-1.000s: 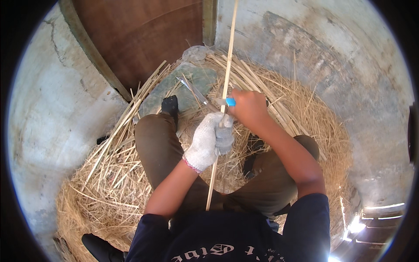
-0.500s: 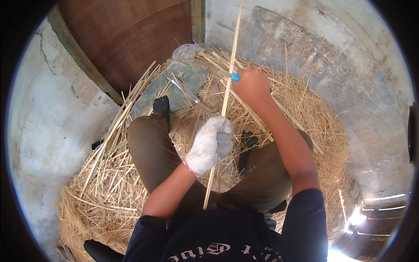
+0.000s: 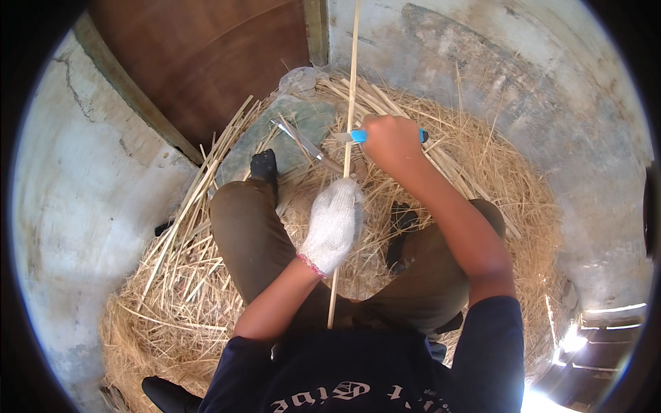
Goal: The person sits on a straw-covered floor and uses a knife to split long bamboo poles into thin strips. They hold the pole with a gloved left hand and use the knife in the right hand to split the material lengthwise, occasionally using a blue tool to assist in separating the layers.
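Note:
A long, pale wooden strip (image 3: 353, 76), which looks like split bamboo, runs nearly upright from the top of the view down to my lap. Wrapped round its middle is my left hand (image 3: 333, 219), in a white knitted glove. My bare right hand (image 3: 395, 144) grips a blue-handled utility knife (image 3: 359, 136) farther up. Its blade lies across the strip, pointing left. Behind the strip, a curved-handled sickle or knife (image 3: 303, 143) with a bright blade rests on a greenish stone slab (image 3: 251, 141).
Straw-like shavings (image 3: 165, 351) cover the floor around my crossed legs. Several pale strips (image 3: 200, 186) lean at the left, and more strips (image 3: 441, 162) lie beyond my right hand. A brown door (image 3: 206, 55) and a stained wall (image 3: 482, 76) enclose the far side.
The strip's upper end has swung left and stands more upright. My right hand has turned, showing more of the blue knife. My left hand still holds the strip.

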A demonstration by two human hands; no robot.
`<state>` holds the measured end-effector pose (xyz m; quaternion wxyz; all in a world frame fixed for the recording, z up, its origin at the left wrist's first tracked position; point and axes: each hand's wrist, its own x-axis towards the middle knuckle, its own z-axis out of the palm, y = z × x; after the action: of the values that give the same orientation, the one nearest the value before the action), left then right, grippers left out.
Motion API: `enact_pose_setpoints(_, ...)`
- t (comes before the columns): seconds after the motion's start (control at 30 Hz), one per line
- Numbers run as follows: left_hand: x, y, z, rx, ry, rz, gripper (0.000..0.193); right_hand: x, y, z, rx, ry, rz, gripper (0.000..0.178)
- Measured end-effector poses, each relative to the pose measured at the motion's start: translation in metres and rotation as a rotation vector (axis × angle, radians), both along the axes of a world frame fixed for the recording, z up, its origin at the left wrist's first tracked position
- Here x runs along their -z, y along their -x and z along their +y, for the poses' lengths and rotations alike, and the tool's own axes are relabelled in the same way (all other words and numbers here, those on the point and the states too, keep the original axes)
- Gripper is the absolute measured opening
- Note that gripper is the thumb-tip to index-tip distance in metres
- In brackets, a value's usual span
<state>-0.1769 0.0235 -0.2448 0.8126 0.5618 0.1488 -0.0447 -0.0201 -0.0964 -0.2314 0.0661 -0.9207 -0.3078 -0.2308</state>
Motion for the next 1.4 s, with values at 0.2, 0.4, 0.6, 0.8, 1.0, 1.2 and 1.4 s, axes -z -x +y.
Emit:
enact_pose_setpoints(0.2,0.001,-0.005,-0.004,-0.011,-0.073,-0.079,0.029,-0.009,-0.020,-0.002,0.118,0.006,-0.020,0.009)
enact_pose_setpoints(0.4,-0.004,0.027,-0.032,0.222,0.140,-0.012,0.027,-0.060,-0.069,-0.047,0.627,-0.122,0.111,0.016)
enact_pose_setpoints(0.6,-0.018,-0.003,-0.011,0.322,0.340,0.055,0.032,-0.058,-0.082,-0.106,0.489,-0.974,0.587,0.038)
enact_pose_setpoints(0.8,-0.029,-0.010,0.003,0.250,0.407,-0.103,0.038,-0.065,-0.004,-0.042,-0.146,-1.076,1.126,0.055)
enact_pose_setpoints(1.0,-0.058,-0.012,0.037,-0.056,0.299,-0.368,0.038,-0.070,0.016,-0.027,-0.066,-0.794,1.061,0.047)
enact_pose_setpoints(1.2,-0.051,-0.016,0.081,-0.483,0.278,-0.758,0.033,-0.087,0.039,-0.025,-0.052,-0.615,1.039,0.044)
enact_pose_setpoints(1.4,-0.040,-0.024,0.078,-0.614,0.258,-0.573,0.028,-0.093,0.069,-0.010,-0.059,-0.313,0.634,0.059)
